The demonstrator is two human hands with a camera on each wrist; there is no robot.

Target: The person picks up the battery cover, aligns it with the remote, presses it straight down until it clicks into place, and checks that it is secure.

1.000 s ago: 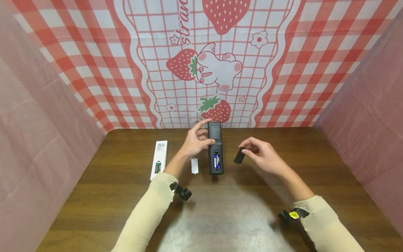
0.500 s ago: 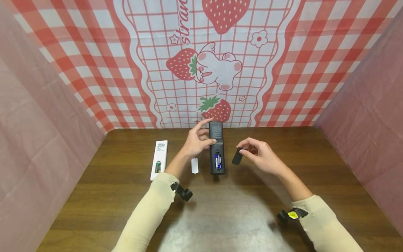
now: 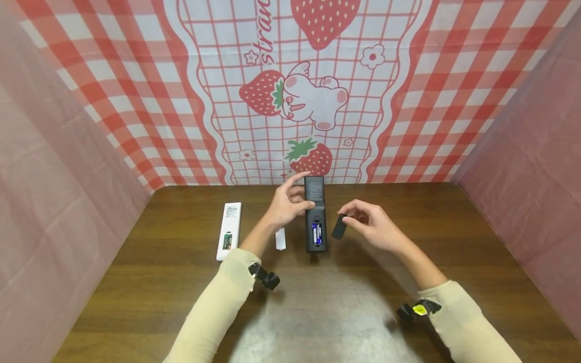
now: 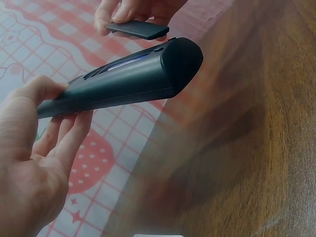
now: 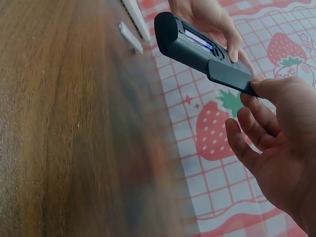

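Observation:
A black remote control (image 3: pixel 314 214) is held above the table, its back toward the head camera. Blue-and-silver batteries (image 3: pixel 316 234) show in its uncovered compartment. My left hand (image 3: pixel 286 205) grips the remote by its upper part, thumb on the back and fingers beneath, as the left wrist view shows. Between thumb and fingertips my right hand (image 3: pixel 374 224) pinches a small black battery cover (image 3: pixel 339 227). The cover is just right of the remote in the head view, with a narrow gap between them.
To the left on the wooden table (image 3: pixel 150 282) lies a white remote control (image 3: pixel 230 227), its battery compartment uncovered. A small white battery cover (image 3: pixel 281 240) lies between it and the black remote. A strawberry-print cloth (image 3: pixel 317 101) hangs behind the table.
The left hand has shifted slightly right with the black remote. My right hand has brought the black cover left, narrowing the gap between cover and remote.

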